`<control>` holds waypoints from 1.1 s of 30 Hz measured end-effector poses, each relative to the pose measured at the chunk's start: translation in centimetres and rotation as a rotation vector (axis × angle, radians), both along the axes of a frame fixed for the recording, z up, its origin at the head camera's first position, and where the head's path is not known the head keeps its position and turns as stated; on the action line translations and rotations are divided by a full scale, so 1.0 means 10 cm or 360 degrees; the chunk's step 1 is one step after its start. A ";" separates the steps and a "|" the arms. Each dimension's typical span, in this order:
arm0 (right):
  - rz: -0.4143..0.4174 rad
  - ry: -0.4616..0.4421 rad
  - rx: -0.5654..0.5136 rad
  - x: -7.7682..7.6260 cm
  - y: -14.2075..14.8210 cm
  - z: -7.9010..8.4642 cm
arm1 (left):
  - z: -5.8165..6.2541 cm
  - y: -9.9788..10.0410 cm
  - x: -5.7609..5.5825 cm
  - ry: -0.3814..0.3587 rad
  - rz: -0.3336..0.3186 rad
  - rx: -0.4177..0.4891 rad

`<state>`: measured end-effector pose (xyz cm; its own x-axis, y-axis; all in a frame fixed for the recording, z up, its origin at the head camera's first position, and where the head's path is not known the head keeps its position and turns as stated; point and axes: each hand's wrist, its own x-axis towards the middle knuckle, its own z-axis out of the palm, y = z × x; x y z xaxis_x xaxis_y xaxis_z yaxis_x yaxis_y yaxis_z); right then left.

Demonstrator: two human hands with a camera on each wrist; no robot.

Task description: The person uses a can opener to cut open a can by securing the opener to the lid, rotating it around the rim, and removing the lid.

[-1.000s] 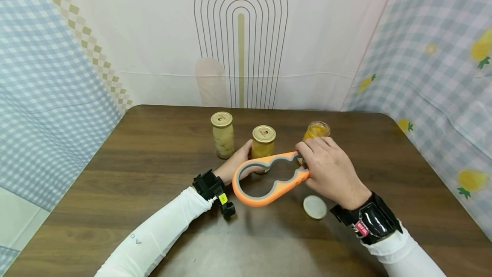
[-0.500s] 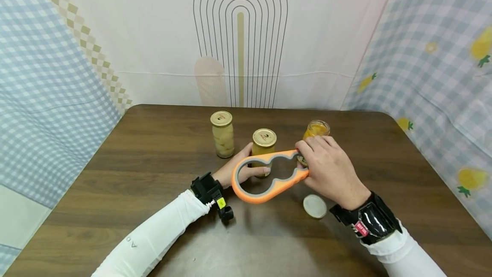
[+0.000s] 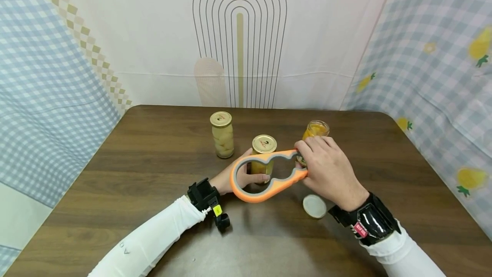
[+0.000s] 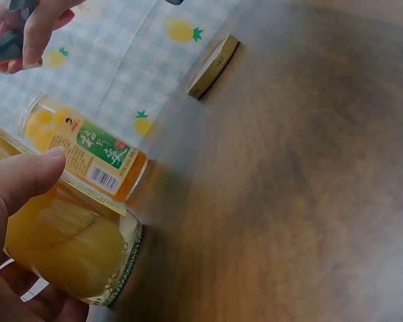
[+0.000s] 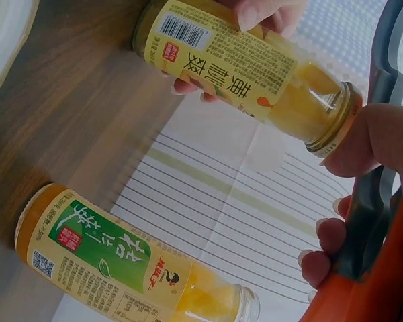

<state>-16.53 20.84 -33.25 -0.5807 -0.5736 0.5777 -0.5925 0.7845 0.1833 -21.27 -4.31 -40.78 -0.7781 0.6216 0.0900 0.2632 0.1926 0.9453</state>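
Note:
My left hand (image 3: 227,179) holds a glass jar of yellow fruit (image 5: 221,60) with a gold lid (image 3: 264,143), its thumb lying along the label in the left wrist view. The jar stands upright, partly overlapped in the head view by an orange and grey jar opener (image 3: 253,198). My right hand (image 3: 330,170) grips that opener by its handles, with the looped end pointing left. Just behind the right hand is a lidless jar of orange fruit (image 3: 317,128), mostly covered by the hand in the head view.
A second gold-lidded jar with pale pieces (image 3: 222,136) stands at the back left. On the brown wooden table (image 3: 153,157), a loose lid (image 3: 314,206) lies near the right wrist. Patterned cloths (image 3: 161,33) hang behind and at both sides.
My left hand has drawn the gold-lidded jar a little toward me, so its lid sits lower in the head view. The right hand and jar opener have barely moved.

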 end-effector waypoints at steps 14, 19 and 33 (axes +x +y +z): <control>0.0002 0.0004 -0.0021 0.03 -0.02 0.01 | -0.04 0.01 0.04 -0.0026 -0.0062 0.0062; 0.0005 0.0020 -0.0027 0.03 -0.02 0.04 | -0.04 0.01 0.06 0.0005 -0.0076 0.0085; -0.0012 0.0017 -0.0029 0.06 -0.02 0.05 | -0.09 -0.03 0.11 0.0180 -0.0203 0.0158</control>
<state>-15.94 20.60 -32.70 -0.5786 -0.5586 0.5942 -0.5847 0.7921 0.1753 -20.13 -4.63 -41.69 -0.6751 0.6983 0.2379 0.3851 0.0585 0.9210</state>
